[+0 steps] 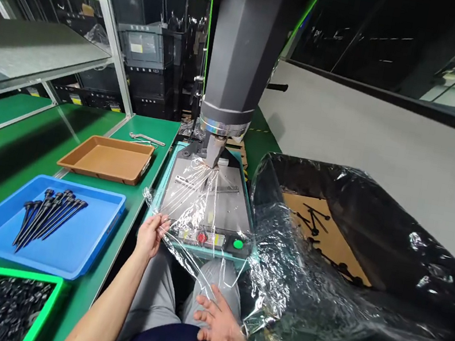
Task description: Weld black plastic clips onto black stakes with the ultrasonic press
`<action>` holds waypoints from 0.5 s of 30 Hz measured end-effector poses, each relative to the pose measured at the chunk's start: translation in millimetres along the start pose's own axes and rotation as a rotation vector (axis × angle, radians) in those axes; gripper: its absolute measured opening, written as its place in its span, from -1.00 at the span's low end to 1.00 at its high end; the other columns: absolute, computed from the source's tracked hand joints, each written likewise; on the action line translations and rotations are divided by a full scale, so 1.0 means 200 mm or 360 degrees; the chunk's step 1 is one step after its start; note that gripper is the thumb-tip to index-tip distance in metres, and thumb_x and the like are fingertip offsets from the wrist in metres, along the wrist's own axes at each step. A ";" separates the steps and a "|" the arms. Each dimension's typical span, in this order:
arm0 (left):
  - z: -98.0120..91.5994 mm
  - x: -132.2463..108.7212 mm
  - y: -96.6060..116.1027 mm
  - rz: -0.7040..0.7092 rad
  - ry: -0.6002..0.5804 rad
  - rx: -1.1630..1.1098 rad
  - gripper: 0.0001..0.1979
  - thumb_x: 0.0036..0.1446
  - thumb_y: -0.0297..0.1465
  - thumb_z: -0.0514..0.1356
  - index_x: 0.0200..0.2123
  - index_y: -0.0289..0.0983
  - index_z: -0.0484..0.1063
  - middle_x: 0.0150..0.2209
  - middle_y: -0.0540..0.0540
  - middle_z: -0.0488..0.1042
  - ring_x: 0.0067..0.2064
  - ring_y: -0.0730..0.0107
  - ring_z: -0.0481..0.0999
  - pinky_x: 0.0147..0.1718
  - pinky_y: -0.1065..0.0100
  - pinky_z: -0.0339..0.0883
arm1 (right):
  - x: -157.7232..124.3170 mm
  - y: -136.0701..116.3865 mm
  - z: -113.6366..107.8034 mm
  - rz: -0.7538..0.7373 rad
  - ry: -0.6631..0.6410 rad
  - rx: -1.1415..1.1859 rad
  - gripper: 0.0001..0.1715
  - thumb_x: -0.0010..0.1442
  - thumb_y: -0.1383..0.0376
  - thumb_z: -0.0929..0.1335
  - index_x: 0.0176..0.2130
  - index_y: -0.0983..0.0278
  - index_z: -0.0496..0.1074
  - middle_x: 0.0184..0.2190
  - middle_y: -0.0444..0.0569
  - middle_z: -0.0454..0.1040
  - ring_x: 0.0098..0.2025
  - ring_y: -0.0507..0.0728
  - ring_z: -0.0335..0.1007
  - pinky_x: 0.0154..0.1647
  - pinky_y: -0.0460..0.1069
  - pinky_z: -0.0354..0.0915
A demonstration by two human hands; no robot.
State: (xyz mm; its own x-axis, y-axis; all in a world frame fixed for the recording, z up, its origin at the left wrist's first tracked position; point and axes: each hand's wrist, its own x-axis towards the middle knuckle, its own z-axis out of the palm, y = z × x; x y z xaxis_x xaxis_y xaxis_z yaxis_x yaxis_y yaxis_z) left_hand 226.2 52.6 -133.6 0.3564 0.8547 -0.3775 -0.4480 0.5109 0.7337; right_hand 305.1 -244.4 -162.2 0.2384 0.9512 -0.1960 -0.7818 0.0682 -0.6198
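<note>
My left hand (151, 234) pinches the left edge of a clear plastic film (196, 212) that drapes over the base plate (206, 190) of a grey press machine (241, 50). My right hand (224, 330) hovers above my lap with its fingers spread, touching the film's lower edge and holding nothing. The film runs down from the machine's front panel, past a red button (201, 238) and a green button (238, 244), toward my knees.
A blue tray (78, 250) with several black pins (48, 213) lies at left, a brown tray (107, 159) behind it, and a green bin (46, 303) of black rings in front. At right stands a plastic-lined box (329, 240) with black parts inside. Shelving rises at far left.
</note>
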 end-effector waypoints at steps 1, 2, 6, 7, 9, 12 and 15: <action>0.00 -0.01 -0.01 -0.0003 -0.0021 0.0031 -0.86 0.11 -0.47 0.26 -0.23 -0.36 0.44 -0.28 -0.20 0.59 -0.38 0.35 0.62 -0.41 0.42 0.53 | 0.00 0.00 0.00 -0.0026 0.0085 0.0055 0.07 -0.19 -0.08 0.55 0.22 0.06 0.22 0.13 0.16 0.29 0.01 0.32 0.30 -0.20 0.11 0.29; -0.01 -0.02 -0.01 -0.0010 -0.0036 0.0063 -0.85 0.11 -0.46 0.26 -0.22 -0.36 0.45 -0.28 -0.21 0.59 -0.38 0.35 0.62 -0.42 0.41 0.53 | 0.01 0.01 0.00 -0.0058 0.0212 0.0115 -0.03 -0.12 -0.16 0.49 0.19 0.07 0.26 0.10 0.15 0.33 0.00 0.31 0.31 -0.23 0.10 0.30; -0.04 -0.04 -0.03 -0.0033 -0.0031 0.0145 -0.80 0.11 -0.41 0.26 -0.18 -0.36 0.46 -0.25 -0.24 0.59 -0.37 0.33 0.61 -0.43 0.40 0.51 | 0.04 0.04 -0.02 -0.0112 0.0720 0.0194 -0.43 0.09 -0.08 0.40 0.03 0.10 0.41 -0.07 0.06 0.44 -0.08 0.22 0.35 -0.35 0.01 0.31; -0.06 -0.04 -0.03 -0.0033 -0.0011 0.0147 -0.79 0.11 -0.41 0.27 -0.17 -0.36 0.46 -0.24 -0.24 0.59 -0.36 0.33 0.61 -0.44 0.40 0.50 | 0.05 0.05 -0.03 -0.0107 0.0772 0.0178 -0.46 0.09 -0.04 0.42 0.02 0.10 0.42 -0.09 0.04 0.45 -0.09 0.21 0.36 -0.36 0.00 0.31; -0.08 -0.05 -0.04 -0.0041 0.0025 0.0131 -0.77 0.10 -0.41 0.27 -0.16 -0.36 0.46 -0.21 -0.25 0.58 -0.35 0.34 0.61 -0.47 0.42 0.49 | 0.05 0.07 -0.04 -0.0111 0.0828 0.0147 -0.49 0.07 0.00 0.43 -0.01 0.10 0.43 -0.12 0.02 0.47 -0.10 0.21 0.37 -0.35 0.00 0.32; -0.11 -0.05 -0.03 -0.0037 0.0010 0.0046 -0.73 0.06 -0.41 0.31 -0.14 -0.32 0.44 -0.16 -0.23 0.57 -0.30 0.31 0.62 -0.40 0.39 0.51 | 0.03 0.09 -0.07 -0.0125 0.0877 0.0086 -0.51 0.03 -0.01 0.44 -0.08 0.14 0.47 -0.17 0.02 0.50 -0.12 0.21 0.39 -0.35 0.01 0.34; -0.13 -0.03 0.01 -0.0031 0.0050 -0.0016 -0.71 0.00 -0.39 0.35 -0.18 -0.28 0.43 -0.21 -0.17 0.57 -0.30 0.33 0.61 -0.40 0.39 0.49 | -0.03 0.10 -0.12 -0.0075 0.0903 -0.0044 -0.54 -0.04 0.01 0.47 -0.19 0.21 0.50 -0.28 0.03 0.52 -0.24 0.20 0.41 -0.40 0.01 0.33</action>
State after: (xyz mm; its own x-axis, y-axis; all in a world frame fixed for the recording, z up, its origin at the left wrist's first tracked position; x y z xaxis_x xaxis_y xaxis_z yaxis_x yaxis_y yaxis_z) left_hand 201.1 50.6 -143.8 0.3390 0.8471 -0.4092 -0.4494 0.5280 0.7206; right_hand 302.6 -255.9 -191.1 0.5509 0.6360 -0.5404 -0.7491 0.0914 -0.6561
